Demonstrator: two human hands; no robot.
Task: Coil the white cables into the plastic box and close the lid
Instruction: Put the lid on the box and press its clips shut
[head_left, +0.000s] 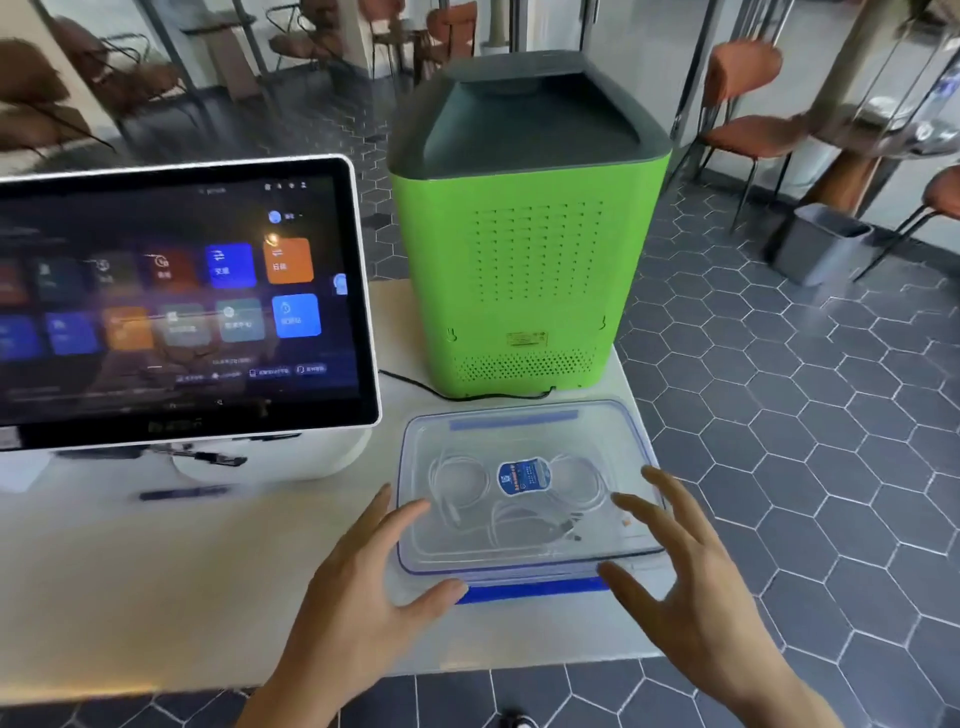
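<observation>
Low in the frame, the left hand (363, 582) and right hand (680, 582) were spread beside the see-through plastic box (524, 558), lid (519, 431) on, white cables (467, 499) inside.

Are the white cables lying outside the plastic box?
No, the white cables lie coiled inside the plastic box, under its clear lid.

green machine (524, 270), blue-trimmed clear lid (519, 441), white cables (467, 499)

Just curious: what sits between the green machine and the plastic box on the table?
In the head view, a thin black cord lies on the table between the green machine and the plastic box.
</observation>
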